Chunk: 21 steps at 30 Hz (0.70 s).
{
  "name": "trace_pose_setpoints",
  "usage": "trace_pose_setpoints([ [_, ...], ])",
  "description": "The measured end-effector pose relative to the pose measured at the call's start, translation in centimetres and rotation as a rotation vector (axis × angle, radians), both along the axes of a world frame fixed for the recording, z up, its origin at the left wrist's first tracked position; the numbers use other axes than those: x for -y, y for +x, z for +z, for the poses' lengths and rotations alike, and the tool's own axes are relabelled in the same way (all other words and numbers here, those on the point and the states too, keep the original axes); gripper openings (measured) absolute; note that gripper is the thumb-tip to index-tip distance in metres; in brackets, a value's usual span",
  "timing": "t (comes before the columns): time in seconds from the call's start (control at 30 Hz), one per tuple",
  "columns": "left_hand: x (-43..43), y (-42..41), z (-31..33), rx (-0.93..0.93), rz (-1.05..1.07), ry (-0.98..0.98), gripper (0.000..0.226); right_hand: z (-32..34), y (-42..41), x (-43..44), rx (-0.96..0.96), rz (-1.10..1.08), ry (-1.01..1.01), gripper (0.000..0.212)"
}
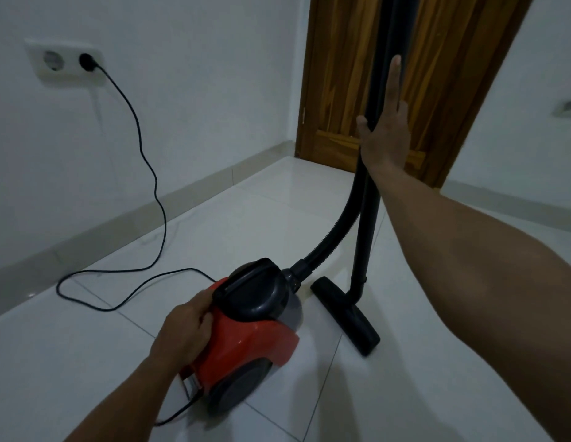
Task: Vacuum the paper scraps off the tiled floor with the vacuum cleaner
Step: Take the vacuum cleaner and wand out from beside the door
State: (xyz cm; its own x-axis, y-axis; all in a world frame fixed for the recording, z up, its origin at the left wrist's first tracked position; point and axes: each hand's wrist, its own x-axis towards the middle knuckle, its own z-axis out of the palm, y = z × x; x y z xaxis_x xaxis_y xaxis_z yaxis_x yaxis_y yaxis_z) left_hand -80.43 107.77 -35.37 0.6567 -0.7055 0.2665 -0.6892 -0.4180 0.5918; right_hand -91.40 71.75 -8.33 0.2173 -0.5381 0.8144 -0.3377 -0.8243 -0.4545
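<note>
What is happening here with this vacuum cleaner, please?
A person is getting ready to vacuum. The left hand rests on the red and black canister vacuum cleaner on the white tiled floor. The right hand steadies the upright black wand, fingers mostly extended. The black floor nozzle sits flat on the tiles. The black power cord is plugged into the white wall socket. No paper scraps are visible.

Dim room: white walls [198, 74], glossy white tiled floor [437, 393], wooden door [437, 74], wall socket [64, 62].
</note>
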Motion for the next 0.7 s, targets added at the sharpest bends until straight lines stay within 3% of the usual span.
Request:
trace_pose_setpoints([
  [0.17,-0.8,0.9,-1.8,-0.052,0.039,0.132,0.066,-0.1,-0.1,0.1,-0.003,-0.005,0.008,0.09],
  [0.37,-2.0,3.6,0.1,0.036,-0.167,0.347,0.077,0.1,-0.2,0.1,0.001,-0.011,0.027,0.09],
  [0.7,-3.1,5.8,0.6,0.136,-0.304,0.566,0.061,0.0,-0.1,-0.3,-0.004,0.002,-0.012,0.086],
])
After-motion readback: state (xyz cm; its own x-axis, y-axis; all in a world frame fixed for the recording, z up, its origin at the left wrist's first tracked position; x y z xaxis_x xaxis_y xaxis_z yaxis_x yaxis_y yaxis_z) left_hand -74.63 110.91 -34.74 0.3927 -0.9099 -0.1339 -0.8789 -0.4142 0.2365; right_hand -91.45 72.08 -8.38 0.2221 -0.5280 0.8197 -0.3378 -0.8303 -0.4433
